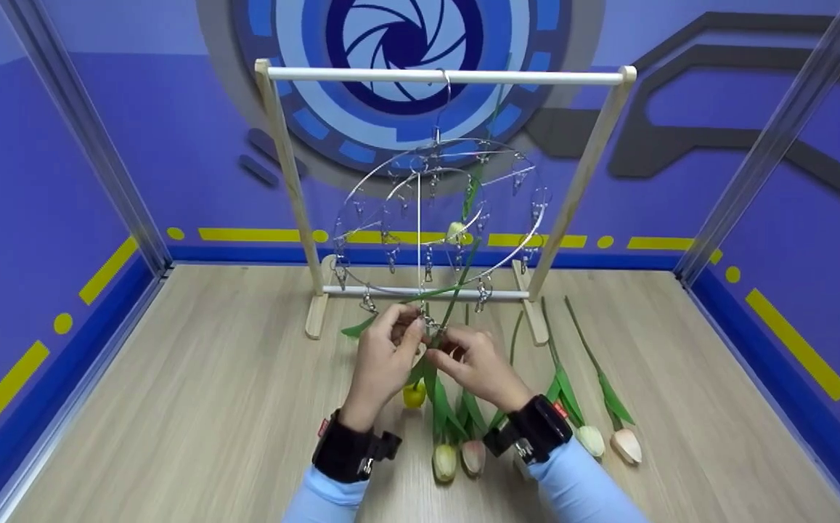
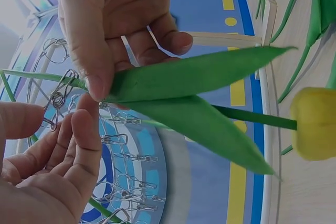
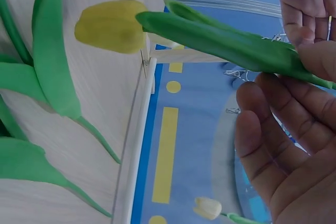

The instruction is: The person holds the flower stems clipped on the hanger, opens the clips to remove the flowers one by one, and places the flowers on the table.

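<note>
A yellow tulip hangs head down below the hands. My right hand pinches its green stem by the base of the leaves. My left hand holds a wire clip of the round metal hanger between thumb and fingers, and the stem passes right at this clip in the left wrist view. The hanger hooks over the white top bar of a wooden rack, with many small clips round its rings. A cream tulip hangs head down at the hanger's far side.
On the wooden table lie several tulips: a yellow-green one, a pink one, a white one and a peach one. Patterned blue panels enclose the table at the back and sides.
</note>
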### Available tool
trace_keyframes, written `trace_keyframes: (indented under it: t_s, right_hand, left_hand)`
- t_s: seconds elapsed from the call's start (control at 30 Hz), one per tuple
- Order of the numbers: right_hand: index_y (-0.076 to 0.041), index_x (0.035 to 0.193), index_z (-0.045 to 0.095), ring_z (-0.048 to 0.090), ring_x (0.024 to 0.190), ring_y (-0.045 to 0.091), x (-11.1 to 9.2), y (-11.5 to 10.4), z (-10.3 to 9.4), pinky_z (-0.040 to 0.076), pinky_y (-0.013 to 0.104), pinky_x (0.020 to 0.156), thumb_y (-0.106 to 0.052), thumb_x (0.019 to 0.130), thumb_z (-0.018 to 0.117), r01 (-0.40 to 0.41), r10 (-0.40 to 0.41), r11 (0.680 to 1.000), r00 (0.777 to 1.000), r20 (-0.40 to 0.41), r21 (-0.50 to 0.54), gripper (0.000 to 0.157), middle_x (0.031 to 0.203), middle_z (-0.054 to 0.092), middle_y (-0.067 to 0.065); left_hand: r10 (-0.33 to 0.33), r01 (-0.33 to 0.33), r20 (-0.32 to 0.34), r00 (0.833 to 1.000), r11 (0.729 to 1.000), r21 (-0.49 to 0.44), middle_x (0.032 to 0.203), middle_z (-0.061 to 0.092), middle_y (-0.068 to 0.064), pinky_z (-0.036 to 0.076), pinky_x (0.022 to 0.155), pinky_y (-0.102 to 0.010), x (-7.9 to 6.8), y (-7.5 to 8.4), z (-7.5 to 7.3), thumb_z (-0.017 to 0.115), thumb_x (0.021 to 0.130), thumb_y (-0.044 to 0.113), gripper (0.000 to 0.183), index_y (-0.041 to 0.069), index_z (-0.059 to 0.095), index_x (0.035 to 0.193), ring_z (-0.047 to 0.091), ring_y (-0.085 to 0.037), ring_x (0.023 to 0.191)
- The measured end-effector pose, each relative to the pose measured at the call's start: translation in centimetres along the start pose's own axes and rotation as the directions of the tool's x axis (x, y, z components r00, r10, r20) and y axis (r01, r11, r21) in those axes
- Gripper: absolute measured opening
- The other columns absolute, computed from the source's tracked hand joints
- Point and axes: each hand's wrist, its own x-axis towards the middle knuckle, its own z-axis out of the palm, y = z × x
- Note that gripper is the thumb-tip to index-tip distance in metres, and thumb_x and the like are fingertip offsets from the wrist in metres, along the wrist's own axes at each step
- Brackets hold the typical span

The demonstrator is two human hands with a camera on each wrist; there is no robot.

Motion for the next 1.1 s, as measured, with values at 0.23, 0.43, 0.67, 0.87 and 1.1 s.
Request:
trace_keyframes:
  t_s: [0.23,0.43,0.67,0.87,1.1]
  right_hand:
    - [-0.007,0.084,0.067,0.055,0.066,0.006,-0.27,0.16,0.3,0.048,0.021,0.059,-0.007,0.095,0.071,0.041,-0.04,0.999,0.998,-0.05,0.021,0.012,0.079,0.064,0.001]
    - [-0.009,0.082,0.063,0.05,0.066,0.004,-0.43,0.31,0.39,0.045,0.02,0.057,-0.004,0.094,0.071,0.077,-0.077,0.997,0.994,-0.082,0.001,0.015,0.077,0.059,-0.001]
    - [-0.009,0.081,0.062,0.046,0.064,0.002,-0.47,0.23,0.2,0.041,0.02,0.056,-0.004,0.094,0.07,0.089,-0.091,0.996,0.992,-0.09,-0.022,0.017,0.073,0.055,-0.002]
    - [-0.009,0.085,0.063,0.048,0.065,0.003,-0.52,0.25,0.07,0.043,0.021,0.055,-0.005,0.094,0.071,0.084,-0.086,0.996,0.992,-0.097,-0.024,0.013,0.075,0.055,-0.002]
    - [-0.008,0.09,0.065,0.049,0.065,0.003,-0.57,0.43,0.05,0.045,0.022,0.055,-0.004,0.093,0.071,0.101,-0.103,0.995,0.989,-0.11,-0.025,0.008,0.077,0.057,-0.001]
  left_hand:
    - [-0.007,0.008,-0.006,1.0,1.0,0.002,0.097,0.069,-0.015,0.053,0.069,-0.025,0.06,0.03,-0.14,0.059,0.106,0.012,0.02,-0.004,0.065,0.117,0.069,-0.027,0.082]
    - [0.006,-0.005,-0.026,1.0,0.999,0.037,0.093,0.068,-0.011,0.047,0.067,-0.023,0.04,0.02,-0.3,0.061,0.105,0.013,0.019,-0.001,0.068,0.115,0.066,-0.025,0.078]
    - [0.029,-0.027,-0.028,0.999,0.998,0.063,0.095,0.068,-0.01,0.051,0.069,-0.024,0.13,-0.17,-0.39,0.062,0.104,0.013,0.021,-0.003,0.068,0.115,0.065,-0.02,0.078]
    - [0.073,-0.068,-0.036,0.997,0.992,0.109,0.092,0.069,-0.007,0.052,0.069,-0.024,0.2,-0.39,-0.59,0.064,0.103,0.014,0.018,-0.001,0.07,0.11,0.063,-0.015,0.077]
    - [0.109,-0.103,-0.034,0.993,0.983,0.149,0.094,0.069,-0.006,0.051,0.068,-0.023,0.26,-0.47,-0.8,0.065,0.103,0.014,0.015,0.001,0.07,0.108,0.062,-0.014,0.078]
